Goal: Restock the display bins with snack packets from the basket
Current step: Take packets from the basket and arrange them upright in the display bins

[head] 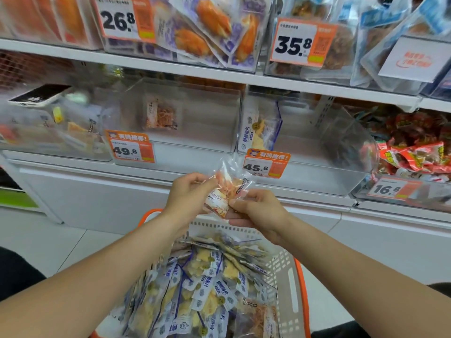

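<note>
Left hand (189,191), right hand (256,211): fingers pinching opposite edges of snack packet (227,191) above basket (288,276); likely squaring it for near-empty bin (207,135) beyond fingers.

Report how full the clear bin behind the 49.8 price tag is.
Nearly empty: the bin holds a single packet of orange shreds near its back; the rest shows bare.

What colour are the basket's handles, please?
Orange handles on a white basket, best seen in the head view.
</note>
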A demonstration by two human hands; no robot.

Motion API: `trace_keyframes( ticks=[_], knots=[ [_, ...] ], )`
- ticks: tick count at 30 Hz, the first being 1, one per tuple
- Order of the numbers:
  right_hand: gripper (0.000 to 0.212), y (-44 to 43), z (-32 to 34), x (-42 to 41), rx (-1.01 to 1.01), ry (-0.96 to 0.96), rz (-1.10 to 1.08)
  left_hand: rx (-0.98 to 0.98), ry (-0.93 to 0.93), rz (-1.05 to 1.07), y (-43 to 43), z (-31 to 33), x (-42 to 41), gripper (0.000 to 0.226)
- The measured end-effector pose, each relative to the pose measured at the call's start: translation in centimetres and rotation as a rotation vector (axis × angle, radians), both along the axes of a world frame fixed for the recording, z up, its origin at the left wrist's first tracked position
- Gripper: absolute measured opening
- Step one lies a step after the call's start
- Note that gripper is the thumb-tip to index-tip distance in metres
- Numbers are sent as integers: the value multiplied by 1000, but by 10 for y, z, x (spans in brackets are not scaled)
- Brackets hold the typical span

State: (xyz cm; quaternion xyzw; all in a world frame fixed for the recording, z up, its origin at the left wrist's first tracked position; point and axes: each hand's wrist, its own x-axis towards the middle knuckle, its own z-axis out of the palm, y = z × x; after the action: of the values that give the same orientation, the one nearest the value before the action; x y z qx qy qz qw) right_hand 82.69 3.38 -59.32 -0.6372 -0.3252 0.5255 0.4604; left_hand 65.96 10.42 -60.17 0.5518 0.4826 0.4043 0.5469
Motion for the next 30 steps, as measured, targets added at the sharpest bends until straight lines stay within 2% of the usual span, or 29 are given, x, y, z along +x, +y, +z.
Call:
trace_keyframes(
  ticks=[1, 3, 5, 6, 8, 12, 14, 18, 22, 25, 27, 28, 30],
  knots=[
    [32, -1, 1, 0, 3, -88, -40, 47, 25, -21, 1, 3, -3, 18],
    [52, -2, 6, -1, 67, -440, -80, 142, 87, -60, 6, 9, -10, 16],
    [58, -4, 14, -8, 161, -744, -52, 277, 157, -74, 10, 16, -18, 13],
    [57, -3, 17, -13, 186, -790, -47, 333, 181, -58, 13, 20, -21, 15],
    [54, 0, 24, -24, 198, -671, -82, 380, 186, -1, 23, 29, -27, 22],
    [48, 15, 38, -41, 291, -206, -85, 470, 275, 95, 48, 49, -44, 24],
    [50, 22, 51, -51, 366, -135, -1, 516, 310, 66, 61, 64, -52, 23],
    [39, 49, 70, -63, 413, -117, 18, 541, 414, -34, 86, 92, -68, 25],
    [29, 88, 85, -75, 440, -149, -70, 552, 622, 62, 104, 100, -80, 31],
    [27, 133, 88, -77, 455, -195, -205, 545, 658, 127, 120, 90, -92, 20],
    [25, 166, 84, -76, 430, -304, -252, 553, 786, 114, 133, 85, -97, 14],
    [22, 182, 81, -76, 404, -325, -253, 580, 890, 111, 138, 83, -99, 17],
    [18, 212, 76, -78, 339, -358, -196, 674, 1066, 65, 146, 84, -101, 40]
  ],
)
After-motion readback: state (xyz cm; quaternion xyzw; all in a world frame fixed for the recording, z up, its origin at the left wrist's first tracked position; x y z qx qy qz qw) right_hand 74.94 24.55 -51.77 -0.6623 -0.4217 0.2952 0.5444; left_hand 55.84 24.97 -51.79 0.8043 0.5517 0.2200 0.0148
